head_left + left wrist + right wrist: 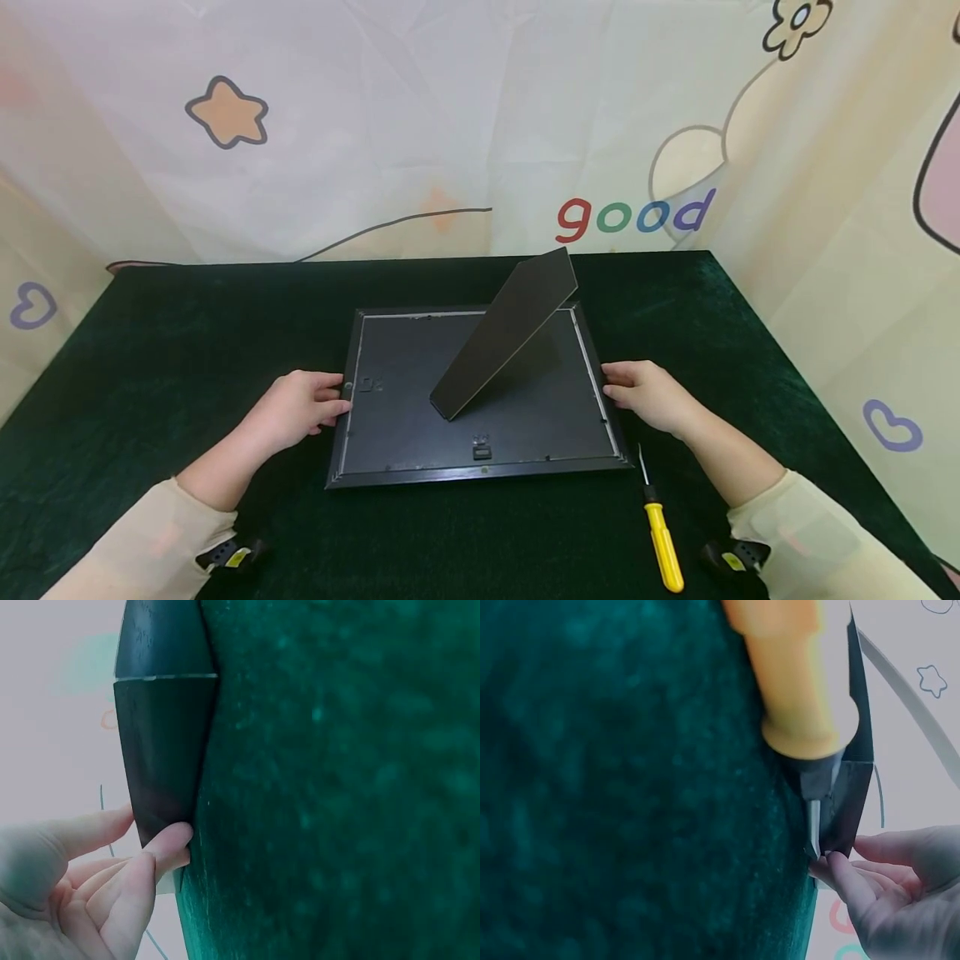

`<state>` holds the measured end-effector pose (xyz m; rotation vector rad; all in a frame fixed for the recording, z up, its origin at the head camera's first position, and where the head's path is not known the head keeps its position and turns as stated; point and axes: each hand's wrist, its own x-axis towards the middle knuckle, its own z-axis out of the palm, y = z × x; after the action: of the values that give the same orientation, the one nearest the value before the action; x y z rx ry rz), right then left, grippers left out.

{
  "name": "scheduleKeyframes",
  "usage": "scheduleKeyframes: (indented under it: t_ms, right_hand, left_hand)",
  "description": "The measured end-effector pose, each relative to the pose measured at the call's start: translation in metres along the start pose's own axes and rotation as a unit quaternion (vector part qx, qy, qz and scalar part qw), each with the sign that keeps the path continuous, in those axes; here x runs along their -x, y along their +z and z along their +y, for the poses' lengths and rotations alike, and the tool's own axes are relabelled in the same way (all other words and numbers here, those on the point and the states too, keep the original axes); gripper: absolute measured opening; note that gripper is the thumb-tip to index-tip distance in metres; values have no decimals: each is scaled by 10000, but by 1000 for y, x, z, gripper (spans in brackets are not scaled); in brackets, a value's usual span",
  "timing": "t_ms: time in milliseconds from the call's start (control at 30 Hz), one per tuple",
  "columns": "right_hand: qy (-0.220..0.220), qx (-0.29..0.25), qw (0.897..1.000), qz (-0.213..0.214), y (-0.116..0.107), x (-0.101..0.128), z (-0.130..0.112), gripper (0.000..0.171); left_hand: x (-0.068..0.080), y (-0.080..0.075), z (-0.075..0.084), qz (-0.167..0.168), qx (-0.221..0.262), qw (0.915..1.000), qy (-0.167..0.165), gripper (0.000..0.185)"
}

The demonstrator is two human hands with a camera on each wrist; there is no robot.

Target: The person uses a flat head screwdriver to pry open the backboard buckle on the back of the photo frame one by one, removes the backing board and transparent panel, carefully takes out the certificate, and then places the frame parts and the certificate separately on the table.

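A black picture frame lies back side up, its dark easel leg raised at an angle from the backing board. My left hand pinches the frame's left edge. In the left wrist view the thumb is at the upper side of the frame's edge and the fingertips at the lower side, by the cloth. On the opposite edge, my right hand holds the frame the same way, between thumb and fingers. A screwdriver with a yellow handle lies just right of the frame, its tip toward the right hand.
Dark green velvety cloth covers the table. Behind and at the sides hangs a pale printed curtain with a star, hearts and the word "good". The easel leg stands up highest, leaning toward the back right.
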<state>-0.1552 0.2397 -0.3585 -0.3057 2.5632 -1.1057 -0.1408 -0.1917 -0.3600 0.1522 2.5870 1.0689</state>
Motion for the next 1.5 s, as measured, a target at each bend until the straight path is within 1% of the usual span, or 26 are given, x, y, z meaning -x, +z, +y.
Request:
scheduleKeyframes:
  t_ms: [100,167,267,367,433,500,567,633,700,800,867,967,1133,1233,1333,1500]
  right_hand:
    - [-14,50,10000,-42,-1,-1,0,39]
    - [10,60,10000,-46,-3,-1,-1,39]
    - [-34,118,9999,33,-6,-2,-2,39]
    - [-194,223,9991,291,-10,-3,-4,39]
    - [-327,226,9979,508,-13,-4,-7,40]
    - [-427,-19,9968,676,-16,-5,-12,41]
    - [-518,-429,9944,812,-18,-5,-18,42]
    - [-589,-883,9897,959,-21,-6,-27,44]
    - [-700,-1219,9835,1139,-24,-6,-36,46]
    - [-907,-1541,9740,1392,-27,-8,-50,47]
    - [-1074,-1649,9689,1501,-29,-9,-58,46]
    - [-1209,-1751,9640,1593,-30,-12,-68,45]
    - [-1127,-1757,9641,1641,-28,-15,-76,43]
    - [-1112,-1702,9641,1709,-26,-17,-77,41]
    - [-1142,-1641,9631,1799,-25,-19,-78,39]
    - [-1225,-1596,9597,1961,-25,-24,-77,37]
  left_hand:
    - [2,-3,0,-79,-33,9999,69,57]
    - [3,-5,0,-79,-177,9995,236,58]
    - [4,-6,-2,-19,-614,9964,578,58]
    - [5,-5,-5,78,-1220,9888,852,62]
    - [6,-5,-7,99,-1528,9834,977,68]
    - [8,-4,-8,88,-1861,9761,1120,76]
    - [10,-4,-9,64,-2109,9694,1252,85]
    - [12,-3,-8,11,-2274,9644,1351,92]
    - [14,-2,-8,-48,-2359,9618,1387,96]
    - [15,-1,-8,-166,-2388,9607,1404,100]
    - [16,0,-8,-232,-2427,9596,1404,102]
    - [17,1,-8,-260,-2566,9553,1447,105]
    - [17,3,-8,-197,-2868,9468,1449,107]
    - [17,3,-7,-203,-2962,9447,1396,108]
    - [17,2,-6,-250,-2971,9445,1378,110]
    - [15,0,-5,-361,-3070,9416,1336,112]
